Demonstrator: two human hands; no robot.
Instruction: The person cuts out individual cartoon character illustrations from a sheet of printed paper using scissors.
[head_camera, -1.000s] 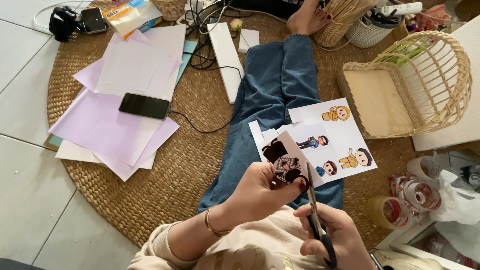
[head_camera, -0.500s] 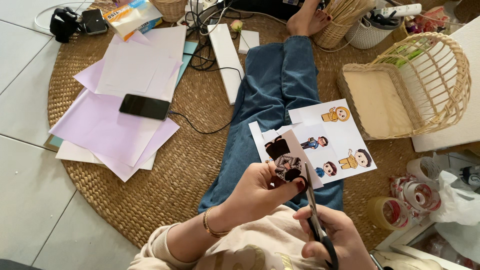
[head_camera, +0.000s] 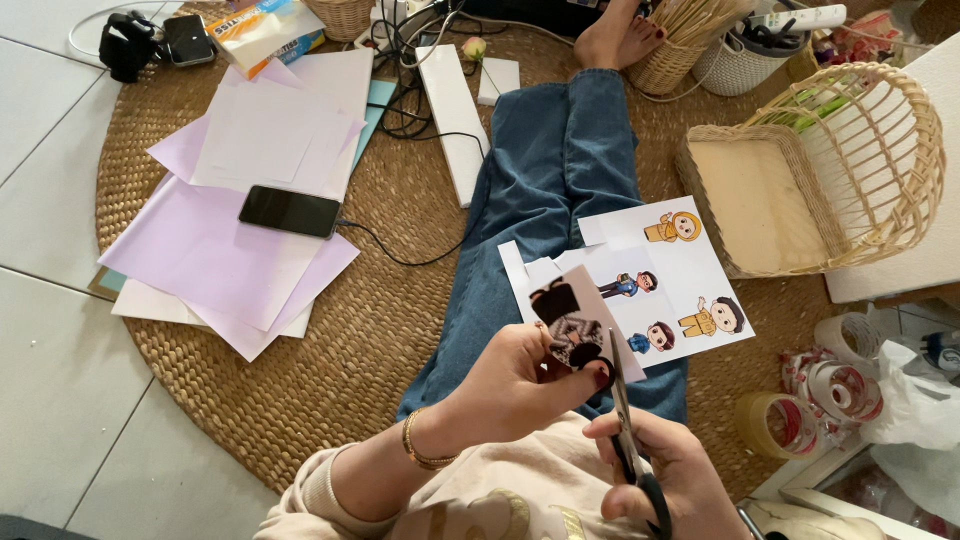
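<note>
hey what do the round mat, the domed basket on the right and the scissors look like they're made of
Round mat: coiled natural fibre, probably seagrass or jute, matte tan. Domed basket: pale rattan or wicker, open bent ribs. Scissors in the right hand: shiny metal blades, black handles, likely plastic.

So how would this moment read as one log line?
left hand: holds paper cutout | right hand: works scissors at cutout edge | sticker sheet: on lap
</note>
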